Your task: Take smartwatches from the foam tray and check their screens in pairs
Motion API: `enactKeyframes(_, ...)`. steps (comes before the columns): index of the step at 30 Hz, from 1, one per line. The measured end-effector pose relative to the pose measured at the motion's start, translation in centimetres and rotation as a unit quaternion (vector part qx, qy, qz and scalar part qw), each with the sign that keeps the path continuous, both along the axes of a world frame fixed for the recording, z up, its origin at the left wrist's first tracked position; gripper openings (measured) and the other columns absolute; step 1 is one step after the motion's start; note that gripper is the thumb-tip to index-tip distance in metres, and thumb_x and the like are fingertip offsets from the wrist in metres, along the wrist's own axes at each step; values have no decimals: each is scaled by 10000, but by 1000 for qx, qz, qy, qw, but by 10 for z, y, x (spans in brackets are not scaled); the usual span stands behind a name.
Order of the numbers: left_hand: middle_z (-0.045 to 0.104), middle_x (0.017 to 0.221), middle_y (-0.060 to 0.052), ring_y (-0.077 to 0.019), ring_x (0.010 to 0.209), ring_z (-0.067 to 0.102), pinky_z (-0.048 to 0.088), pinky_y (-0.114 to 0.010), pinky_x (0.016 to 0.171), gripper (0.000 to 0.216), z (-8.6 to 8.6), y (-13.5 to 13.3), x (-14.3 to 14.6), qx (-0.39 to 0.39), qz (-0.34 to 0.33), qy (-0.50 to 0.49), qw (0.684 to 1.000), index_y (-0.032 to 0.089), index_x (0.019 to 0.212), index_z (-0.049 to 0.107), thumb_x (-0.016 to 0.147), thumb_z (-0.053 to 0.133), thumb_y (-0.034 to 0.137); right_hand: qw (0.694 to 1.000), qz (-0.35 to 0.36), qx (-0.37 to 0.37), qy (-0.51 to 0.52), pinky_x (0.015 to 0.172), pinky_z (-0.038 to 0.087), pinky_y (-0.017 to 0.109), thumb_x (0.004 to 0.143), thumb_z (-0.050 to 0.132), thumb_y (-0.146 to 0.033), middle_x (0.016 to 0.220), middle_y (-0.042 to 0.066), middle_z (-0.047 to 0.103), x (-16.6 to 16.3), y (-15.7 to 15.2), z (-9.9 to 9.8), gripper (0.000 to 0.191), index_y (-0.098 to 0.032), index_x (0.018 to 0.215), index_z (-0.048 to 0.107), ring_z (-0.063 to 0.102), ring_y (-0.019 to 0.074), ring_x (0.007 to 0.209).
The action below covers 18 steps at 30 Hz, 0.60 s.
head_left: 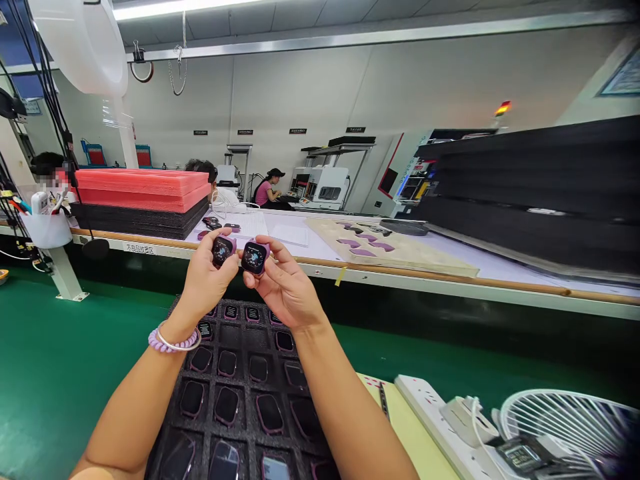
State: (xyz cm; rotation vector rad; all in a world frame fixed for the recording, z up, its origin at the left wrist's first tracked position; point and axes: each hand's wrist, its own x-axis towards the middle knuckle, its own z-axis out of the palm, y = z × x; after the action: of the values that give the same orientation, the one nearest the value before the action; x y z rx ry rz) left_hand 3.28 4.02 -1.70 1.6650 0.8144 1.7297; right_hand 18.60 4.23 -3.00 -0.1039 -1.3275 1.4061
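Observation:
My left hand is raised and closed around a small purple smartwatch body with a dark screen. My right hand pinches a second purple watch body whose screen is lit. The two watches are side by side, almost touching, held up above a black foam tray. The tray lies under my forearms and holds several more purple watch bodies in its pockets. A purple coil band and a thin bracelet sit on my left wrist.
A white power strip and a white fan lie at lower right on a yellow mat. Beyond runs a long bench with pink foam sheets, black foam stacks and purple parts. Other people sit at the back.

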Motion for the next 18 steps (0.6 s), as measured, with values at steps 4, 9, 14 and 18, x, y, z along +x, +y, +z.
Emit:
enactKeyframes(4,637,936,-29,-146,846,634,509,-234,770,494,1,0,1,8,-17,-16,1000,150,1227,561,766,681,281,1000,16,6,10,684,507,281,844,884,-371,1032,21,677,0,2,-1,413,-290,1180,657,594,154,715)
enactKeyframes(9,625,897,-14,-131,809,619,502,-223,753,487,1,0,1,4,-19,-12,1000,151,1220,561,765,681,278,1000,23,12,8,692,506,271,852,886,-367,1027,14,677,1,2,0,386,-301,1168,675,598,148,724)
enactKeyframes(14,625,891,-10,-121,792,596,487,-213,746,483,0,0,1,3,-12,-3,1000,150,1217,570,766,683,280,1000,14,12,5,698,505,282,847,884,-384,1022,14,672,1,2,0,404,-296,1174,664,589,148,713)
enactKeyframes(18,644,932,-24,-132,829,609,498,-223,779,493,0,1,2,6,-24,-10,1000,151,1225,564,765,687,276,1000,10,6,7,697,504,297,844,879,-381,1042,18,670,1,2,-1,419,-300,1189,655,592,161,726)
